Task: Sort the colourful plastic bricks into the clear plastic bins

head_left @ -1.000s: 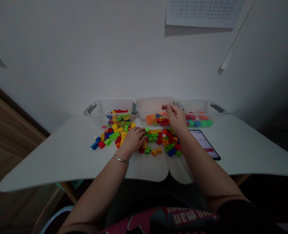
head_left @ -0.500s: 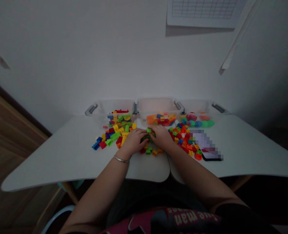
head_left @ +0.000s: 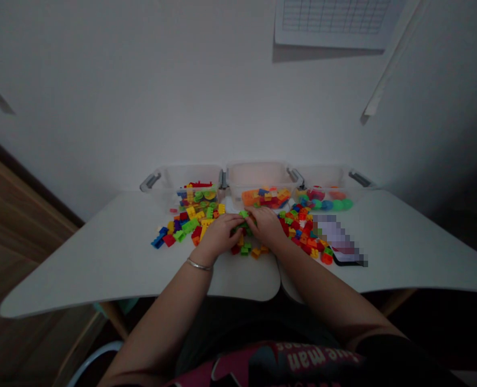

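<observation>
Over the middle of the table, my left hand (head_left: 221, 233) and my right hand (head_left: 267, 224) meet with curled fingers. Between them sit green toy building bricks (head_left: 244, 214), gripped from both sides and partly covered by my fingers. How the bricks join is hidden. Just below my hands lie a loose green brick (head_left: 245, 249) and a yellow brick (head_left: 256, 253). A heap of mixed bricks (head_left: 190, 224) spreads beside my left hand, and another heap (head_left: 303, 232) lies to the right of my right hand.
Three clear plastic bins stand along the wall: a left bin (head_left: 169, 174) with bricks, a middle bin (head_left: 258, 173) with orange and yellow pieces, and a right bin (head_left: 322, 174) with round coloured pieces. A phone (head_left: 341, 242) lies at the right. A seam splits the white table (head_left: 238, 279).
The whole view has shifted very slightly. Both hands keep nearly the same place and grip, with only small finger movement around the green bricks.
</observation>
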{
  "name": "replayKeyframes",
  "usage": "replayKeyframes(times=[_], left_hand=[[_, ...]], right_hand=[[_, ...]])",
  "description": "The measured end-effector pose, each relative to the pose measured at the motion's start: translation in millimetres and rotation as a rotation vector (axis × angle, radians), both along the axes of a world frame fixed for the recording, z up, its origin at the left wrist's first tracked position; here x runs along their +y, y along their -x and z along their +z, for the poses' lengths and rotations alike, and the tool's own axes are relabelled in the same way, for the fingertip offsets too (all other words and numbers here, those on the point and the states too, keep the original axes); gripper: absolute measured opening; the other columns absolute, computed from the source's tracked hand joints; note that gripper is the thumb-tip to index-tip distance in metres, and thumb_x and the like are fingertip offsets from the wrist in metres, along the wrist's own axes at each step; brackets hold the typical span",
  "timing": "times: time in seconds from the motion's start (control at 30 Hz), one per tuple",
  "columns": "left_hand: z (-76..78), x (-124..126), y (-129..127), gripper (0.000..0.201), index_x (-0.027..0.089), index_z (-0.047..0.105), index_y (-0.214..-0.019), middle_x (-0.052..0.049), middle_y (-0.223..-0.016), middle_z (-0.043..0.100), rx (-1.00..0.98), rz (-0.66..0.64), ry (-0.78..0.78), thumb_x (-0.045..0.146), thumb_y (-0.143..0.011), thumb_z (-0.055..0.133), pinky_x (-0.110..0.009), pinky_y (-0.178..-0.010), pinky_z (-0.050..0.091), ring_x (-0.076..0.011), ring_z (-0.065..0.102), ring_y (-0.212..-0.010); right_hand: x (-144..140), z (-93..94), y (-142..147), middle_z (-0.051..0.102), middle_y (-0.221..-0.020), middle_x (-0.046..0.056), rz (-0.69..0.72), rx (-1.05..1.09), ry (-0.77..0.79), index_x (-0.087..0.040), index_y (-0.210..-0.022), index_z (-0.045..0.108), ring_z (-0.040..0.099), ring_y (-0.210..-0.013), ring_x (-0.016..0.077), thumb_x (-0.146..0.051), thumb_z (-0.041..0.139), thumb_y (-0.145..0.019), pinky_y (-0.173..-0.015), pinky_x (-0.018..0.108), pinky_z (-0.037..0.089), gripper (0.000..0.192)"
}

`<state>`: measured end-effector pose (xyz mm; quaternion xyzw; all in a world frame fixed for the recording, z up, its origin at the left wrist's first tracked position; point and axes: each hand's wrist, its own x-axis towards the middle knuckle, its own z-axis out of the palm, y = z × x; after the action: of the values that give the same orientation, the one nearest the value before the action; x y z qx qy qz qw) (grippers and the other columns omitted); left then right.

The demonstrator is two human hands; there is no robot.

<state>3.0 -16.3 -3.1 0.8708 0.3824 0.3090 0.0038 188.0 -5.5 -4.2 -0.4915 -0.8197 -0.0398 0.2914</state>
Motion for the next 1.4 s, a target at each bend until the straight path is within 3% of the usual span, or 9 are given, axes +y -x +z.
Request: replayKeyframes(times=[0.27,0.67,0.9,1.03,1.2,1.4], left_hand=[[0.1,0.1,-2.3,0.033,0.017,0.070,-0.113,-0.011,-0.111,0.073,0.001,-0.081,-0.128,0.012,-0.083,0.057,-0.045,-0.090,0.055,-0.0242,0.066,-0.101],[1.5,-2.3,-2.7,0.029,0.019,0.068,-0.111,-0.008,-0.114,0.071,-0.039,-0.092,-0.075,0.012,-0.087,0.053,-0.041,-0.095,0.053,-0.0214,0.064,-0.105],[7.7,-5.3,-1.1,0.023,0.019,0.067,-0.099,-0.008,-0.103,0.070,-0.114,0.010,-0.057,0.013,-0.090,0.047,-0.038,-0.093,0.053,-0.0198,0.063,-0.099],[8.8,-6.3,0.0,0.022,0.019,0.067,-0.098,-0.008,-0.103,0.070,-0.112,0.043,-0.062,0.012,-0.089,0.048,-0.037,-0.092,0.052,-0.0202,0.063,-0.098],[8.5,-6.5,1.8,0.025,0.018,0.066,-0.102,-0.007,-0.104,0.070,-0.118,0.108,-0.053,0.012,-0.087,0.047,-0.038,-0.094,0.050,-0.0213,0.062,-0.101],[10.3,-5.5,2.2,0.022,0.019,0.066,-0.099,-0.008,-0.103,0.069,-0.092,0.234,-0.023,0.015,-0.087,0.049,-0.041,-0.092,0.050,-0.0243,0.061,-0.100]], right_hand=[[2.2,-0.9,-1.9,0.071,-0.115,0.012,0.008,0.092,0.020,-0.016,-0.121,0.063,0.063,-0.105,0.0246,-0.030,0.047,-0.097,-0.098,0.038,0.043,0.032],[7.7,-5.2,-4.9,0.070,-0.112,0.014,0.082,0.287,0.018,-0.014,-0.112,0.064,0.063,-0.105,0.0249,-0.020,0.056,-0.085,-0.097,0.039,0.047,0.030],[6.3,32.2,-17.3,0.066,-0.118,0.013,0.040,0.471,-0.141,-0.018,-0.119,0.060,0.060,-0.112,0.0236,-0.021,0.045,-0.087,-0.099,0.038,0.048,0.035],[15.4,58.7,-28.7,0.064,-0.122,0.013,-0.008,0.452,-0.267,-0.019,-0.122,0.059,0.055,-0.118,0.0242,-0.019,0.042,-0.088,-0.105,0.042,0.043,0.038],[38.1,75.2,-32.3,0.064,-0.123,0.013,-0.007,0.375,-0.237,-0.016,-0.121,0.060,0.055,-0.119,0.0225,-0.012,0.037,-0.088,-0.108,0.041,0.040,0.041],[50.5,77.5,-24.3,0.067,-0.118,0.012,0.022,0.272,-0.148,-0.015,-0.115,0.066,0.058,-0.115,0.0226,-0.007,0.040,-0.082,-0.106,0.038,0.042,0.043]])
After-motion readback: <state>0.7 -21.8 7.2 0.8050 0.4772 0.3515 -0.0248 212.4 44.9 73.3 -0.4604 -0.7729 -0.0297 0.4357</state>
